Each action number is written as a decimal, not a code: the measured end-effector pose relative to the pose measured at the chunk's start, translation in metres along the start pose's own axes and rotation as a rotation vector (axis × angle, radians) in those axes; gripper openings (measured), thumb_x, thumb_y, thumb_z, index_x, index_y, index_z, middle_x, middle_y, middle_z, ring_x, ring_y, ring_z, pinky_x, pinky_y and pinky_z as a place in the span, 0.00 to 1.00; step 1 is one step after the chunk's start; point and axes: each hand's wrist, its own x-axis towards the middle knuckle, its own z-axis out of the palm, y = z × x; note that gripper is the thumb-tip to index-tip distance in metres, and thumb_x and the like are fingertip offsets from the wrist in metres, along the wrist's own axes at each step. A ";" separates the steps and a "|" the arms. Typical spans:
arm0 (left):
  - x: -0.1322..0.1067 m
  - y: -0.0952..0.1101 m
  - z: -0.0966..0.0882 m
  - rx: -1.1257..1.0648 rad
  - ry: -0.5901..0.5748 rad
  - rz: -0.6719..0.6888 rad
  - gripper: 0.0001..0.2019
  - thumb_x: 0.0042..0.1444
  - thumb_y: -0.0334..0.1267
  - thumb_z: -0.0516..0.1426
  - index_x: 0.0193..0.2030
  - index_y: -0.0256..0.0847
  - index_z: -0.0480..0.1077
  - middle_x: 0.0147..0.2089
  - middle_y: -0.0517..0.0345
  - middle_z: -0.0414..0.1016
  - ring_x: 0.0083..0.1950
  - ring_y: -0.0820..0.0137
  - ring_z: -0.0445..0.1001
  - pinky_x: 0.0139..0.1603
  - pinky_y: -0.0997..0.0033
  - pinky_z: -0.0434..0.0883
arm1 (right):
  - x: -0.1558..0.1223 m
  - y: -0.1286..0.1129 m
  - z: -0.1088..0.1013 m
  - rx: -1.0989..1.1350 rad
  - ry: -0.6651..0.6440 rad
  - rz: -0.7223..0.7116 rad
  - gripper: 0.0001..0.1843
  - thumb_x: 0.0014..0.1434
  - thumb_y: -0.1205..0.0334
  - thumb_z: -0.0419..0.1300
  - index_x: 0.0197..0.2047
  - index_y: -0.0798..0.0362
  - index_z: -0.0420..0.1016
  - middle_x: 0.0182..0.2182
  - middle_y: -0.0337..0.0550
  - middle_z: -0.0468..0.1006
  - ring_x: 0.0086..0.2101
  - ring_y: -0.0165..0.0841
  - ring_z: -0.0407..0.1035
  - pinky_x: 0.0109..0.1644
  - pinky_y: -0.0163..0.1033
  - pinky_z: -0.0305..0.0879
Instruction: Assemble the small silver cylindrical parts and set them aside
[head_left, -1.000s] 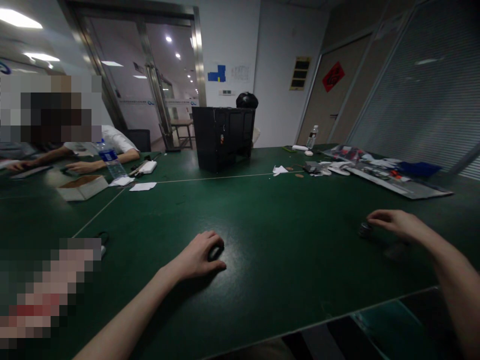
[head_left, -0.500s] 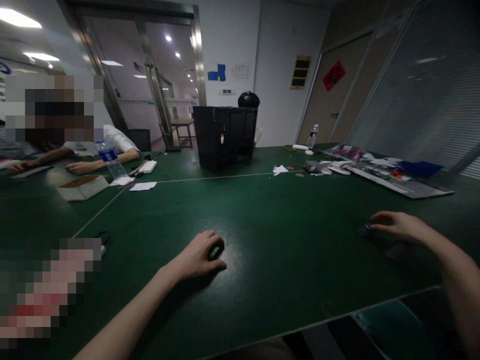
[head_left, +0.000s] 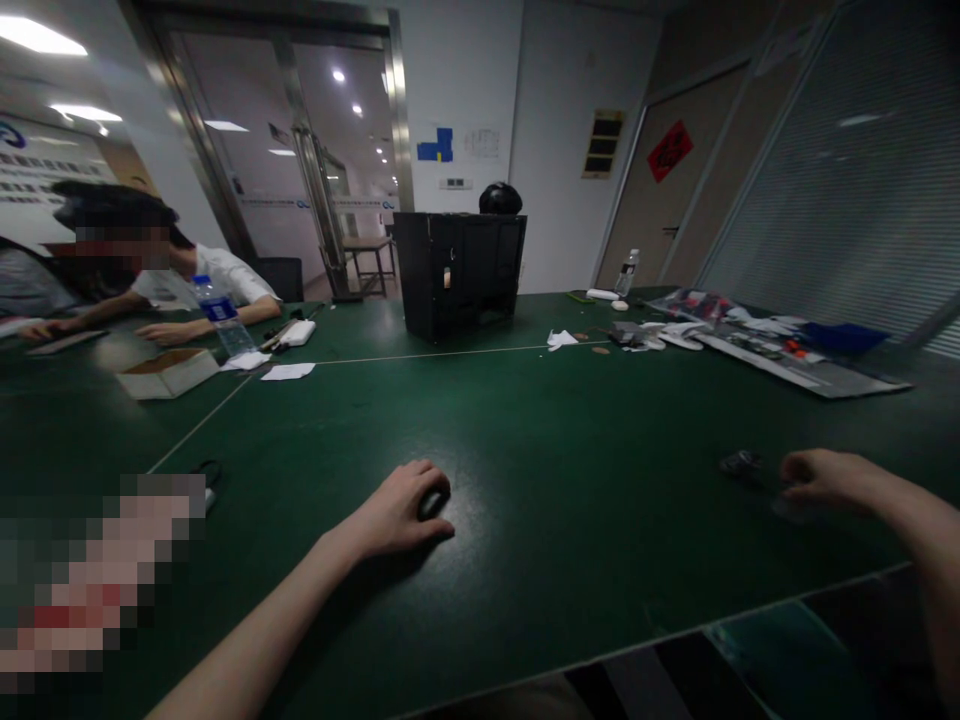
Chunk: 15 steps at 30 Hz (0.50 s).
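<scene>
My left hand [head_left: 397, 510] rests on the green table [head_left: 525, 430] near its middle, fingers curled around a small dark object [head_left: 431, 503] under the fingertips. My right hand [head_left: 825, 478] lies at the right side of the table with its fingers curled in. A small dark round piece [head_left: 741, 463] sits on the table just left of that hand, apart from the fingers. Whether the right hand has anything in it is hidden.
A black computer case [head_left: 459, 270] stands at the table's far middle. Flat panels and parts [head_left: 757, 340] lie at the far right with a water bottle [head_left: 626, 272]. At the far left a person [head_left: 150, 280] leans over the table beside a bottle [head_left: 217, 315] and a cardboard box [head_left: 166, 372].
My right hand has pulled back to the right, off the small dark piece that it was touching. The left hand has stayed put.
</scene>
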 end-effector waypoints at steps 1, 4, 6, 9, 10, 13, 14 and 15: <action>0.000 0.000 0.000 -0.002 -0.002 -0.004 0.22 0.51 0.54 0.59 0.49 0.44 0.67 0.50 0.53 0.66 0.51 0.59 0.66 0.51 0.60 0.66 | -0.004 -0.009 -0.003 0.015 -0.092 0.016 0.07 0.40 0.64 0.65 0.27 0.54 0.75 0.30 0.49 0.79 0.31 0.42 0.74 0.34 0.40 0.66; -0.001 0.001 -0.001 -0.008 -0.010 -0.016 0.22 0.52 0.54 0.58 0.49 0.44 0.67 0.51 0.53 0.65 0.52 0.59 0.65 0.51 0.60 0.66 | -0.029 -0.051 -0.017 0.078 -0.171 -0.096 0.13 0.45 0.64 0.63 0.38 0.54 0.75 0.39 0.51 0.77 0.39 0.43 0.73 0.41 0.41 0.67; -0.002 0.001 -0.001 -0.016 -0.014 -0.021 0.22 0.52 0.54 0.58 0.49 0.44 0.67 0.52 0.52 0.65 0.52 0.58 0.65 0.51 0.59 0.66 | -0.054 -0.092 -0.028 0.170 -0.158 -0.328 0.15 0.50 0.62 0.60 0.43 0.52 0.73 0.42 0.49 0.76 0.41 0.41 0.72 0.43 0.41 0.67; -0.002 0.000 -0.001 -0.027 -0.014 -0.021 0.23 0.51 0.54 0.59 0.50 0.44 0.67 0.52 0.52 0.65 0.52 0.59 0.65 0.50 0.60 0.66 | -0.096 -0.164 -0.042 0.311 -0.158 -0.673 0.14 0.56 0.59 0.56 0.47 0.49 0.70 0.43 0.46 0.75 0.40 0.37 0.71 0.43 0.40 0.67; -0.002 0.000 -0.001 -0.027 -0.014 -0.020 0.23 0.51 0.54 0.59 0.50 0.44 0.67 0.52 0.52 0.65 0.52 0.59 0.65 0.50 0.60 0.66 | -0.109 -0.188 -0.045 0.354 -0.167 -0.764 0.14 0.57 0.59 0.56 0.47 0.49 0.69 0.43 0.45 0.75 0.40 0.37 0.71 0.44 0.41 0.66; -0.002 -0.001 0.000 -0.023 -0.011 -0.015 0.23 0.51 0.54 0.59 0.50 0.44 0.67 0.52 0.52 0.65 0.52 0.58 0.65 0.52 0.59 0.65 | -0.138 -0.252 -0.047 0.451 -0.195 -1.011 0.15 0.56 0.62 0.59 0.48 0.49 0.69 0.44 0.44 0.75 0.43 0.36 0.69 0.47 0.42 0.65; -0.002 -0.002 0.000 -0.022 -0.011 -0.012 0.23 0.51 0.54 0.59 0.50 0.44 0.67 0.51 0.52 0.65 0.52 0.59 0.65 0.52 0.59 0.65 | -0.144 -0.270 -0.044 0.471 -0.206 -1.075 0.16 0.55 0.63 0.60 0.48 0.50 0.69 0.44 0.44 0.75 0.44 0.36 0.69 0.48 0.42 0.64; -0.002 -0.002 0.000 -0.023 -0.011 -0.010 0.23 0.51 0.53 0.59 0.50 0.44 0.67 0.51 0.52 0.65 0.52 0.59 0.65 0.52 0.59 0.65 | -0.148 -0.287 -0.041 0.486 -0.222 -1.128 0.17 0.55 0.64 0.60 0.49 0.50 0.68 0.45 0.44 0.75 0.44 0.35 0.69 0.48 0.41 0.64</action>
